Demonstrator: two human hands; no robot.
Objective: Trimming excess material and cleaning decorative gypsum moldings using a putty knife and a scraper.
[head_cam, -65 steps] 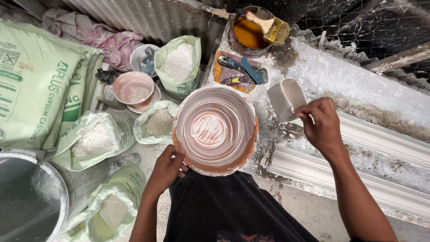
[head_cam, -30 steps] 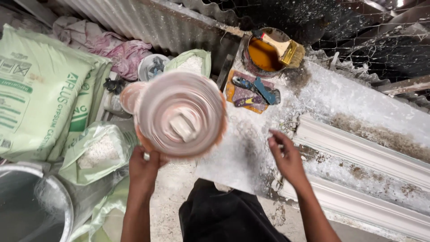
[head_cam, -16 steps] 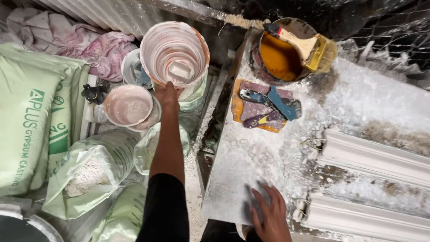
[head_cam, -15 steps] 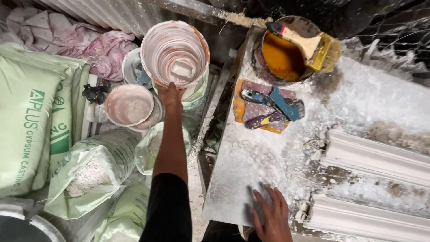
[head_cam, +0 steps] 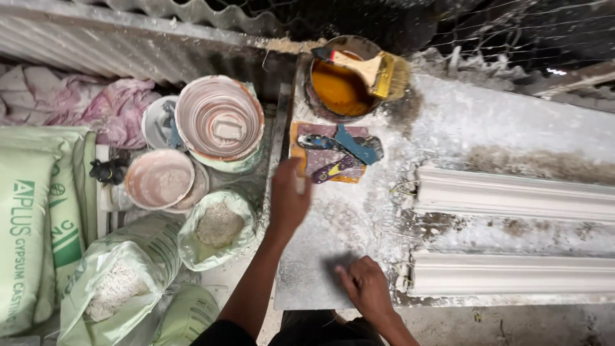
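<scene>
My left hand (head_cam: 287, 200) is blurred in motion over the left edge of the white dusty work slab (head_cam: 359, 218), empty, just below a small pad with several coloured scrapers (head_cam: 334, 154). My right hand (head_cam: 364, 287) rests near the slab's front edge with fingers curled, holding nothing I can see. The plaster-smeared mixing bowl (head_cam: 220, 120) stands alone on a bag at the left. A smaller pink bowl (head_cam: 159, 179) sits beside it.
A tub of orange liquid (head_cam: 339, 86) with a wide brush (head_cam: 375, 69) stands at the back. Two white plaster cornice mouldings (head_cam: 512, 195) lie on the right. Open bags of white powder (head_cam: 218, 225) and a large sack (head_cam: 32, 218) crowd the left.
My left hand let go of the mixing bowl, which now rests on the bag, and swung right toward the slab. My right hand stayed at the slab's front edge.
</scene>
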